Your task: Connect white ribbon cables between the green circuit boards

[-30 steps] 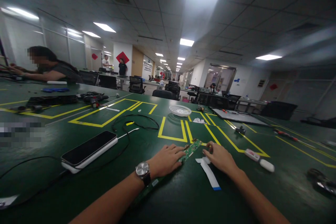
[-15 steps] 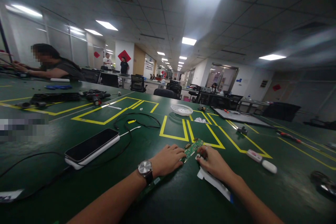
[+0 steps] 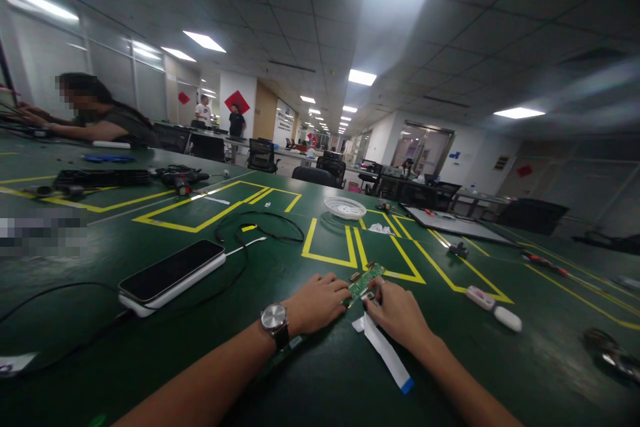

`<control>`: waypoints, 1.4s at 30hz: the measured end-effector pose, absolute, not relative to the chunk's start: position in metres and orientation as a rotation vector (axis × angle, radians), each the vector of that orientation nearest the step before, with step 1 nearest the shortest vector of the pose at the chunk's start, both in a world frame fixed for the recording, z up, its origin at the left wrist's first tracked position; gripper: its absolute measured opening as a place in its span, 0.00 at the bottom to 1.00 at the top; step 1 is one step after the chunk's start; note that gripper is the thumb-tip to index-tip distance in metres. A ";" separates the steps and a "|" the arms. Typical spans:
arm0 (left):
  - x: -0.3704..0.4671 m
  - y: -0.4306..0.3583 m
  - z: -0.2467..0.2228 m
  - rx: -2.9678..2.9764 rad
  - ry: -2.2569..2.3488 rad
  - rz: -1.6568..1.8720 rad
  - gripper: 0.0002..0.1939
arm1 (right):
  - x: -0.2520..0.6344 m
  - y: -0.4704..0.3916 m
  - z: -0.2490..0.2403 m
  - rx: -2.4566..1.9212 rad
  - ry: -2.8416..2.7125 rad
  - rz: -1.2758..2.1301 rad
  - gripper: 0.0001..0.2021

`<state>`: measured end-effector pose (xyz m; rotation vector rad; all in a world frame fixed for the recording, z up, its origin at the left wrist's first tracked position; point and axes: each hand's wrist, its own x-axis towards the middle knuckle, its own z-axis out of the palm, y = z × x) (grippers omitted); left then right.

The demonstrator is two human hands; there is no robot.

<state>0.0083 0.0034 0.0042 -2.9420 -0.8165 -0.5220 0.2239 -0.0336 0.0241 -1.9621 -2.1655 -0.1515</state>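
A long, narrow green circuit board (image 3: 373, 274) lies slantwise on the green table. My left hand (image 3: 320, 303), with a watch on its wrist, rests over the board and grips it, hiding its middle. Between the thumb and fingers of my right hand (image 3: 395, 312) is the end of a white flat ribbon cable (image 3: 383, 347), pinched right at the board's edge. The cable's loose end has a blue tip and trails toward me on the table. Whether the pinched end sits in a connector is hidden by my fingers.
To the left lies a phone (image 3: 173, 270) on a white block, with a black cable (image 3: 280, 215) beyond it. A white basket (image 3: 345, 208) stands ahead. On the right are a pink-and-white case (image 3: 494, 307) and a screwdriver (image 3: 544, 263). A person (image 3: 100, 113) sits at the far left.
My right hand has moved left, bringing the ribbon cable's end to the board's edge. The cable's trailing part has swung left, showing more of its blue tip. My left hand stays on the board.
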 end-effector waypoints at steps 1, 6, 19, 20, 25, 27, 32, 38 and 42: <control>0.008 0.003 0.005 -2.942 -0.815 -0.524 0.14 | 0.222 -0.034 0.025 -1.979 -2.160 -0.178 0.08; 0.007 0.002 0.004 -2.940 -0.806 -0.535 0.14 | 0.217 -0.035 0.024 -2.016 -2.153 -0.281 0.09; 0.007 0.007 0.000 -3.000 -0.802 -0.528 0.14 | 0.222 -0.028 0.016 -1.943 -2.171 -0.255 0.08; 0.007 0.007 0.000 -3.001 -0.801 -0.524 0.14 | 0.224 -0.027 0.015 -1.909 -2.182 -0.222 0.08; 0.006 0.009 -0.001 -3.003 -0.778 -0.498 0.15 | 0.237 -0.019 0.011 -1.751 -2.198 -0.068 0.06; 0.006 0.009 -0.002 -3.003 -0.766 -0.495 0.15 | 0.241 -0.017 0.010 -1.713 -2.205 -0.037 0.05; 0.006 0.010 -0.004 -3.001 -0.754 -0.500 0.15 | 0.244 -0.014 0.008 -1.671 -2.242 -0.057 0.06; 0.005 0.010 -0.002 -3.008 -0.769 -0.476 0.15 | 0.247 -0.014 0.009 -1.650 -2.224 -0.045 0.09; 0.004 0.008 -0.001 -3.022 -0.790 -0.500 0.15 | 0.252 -0.014 0.017 -1.606 -2.167 0.100 0.12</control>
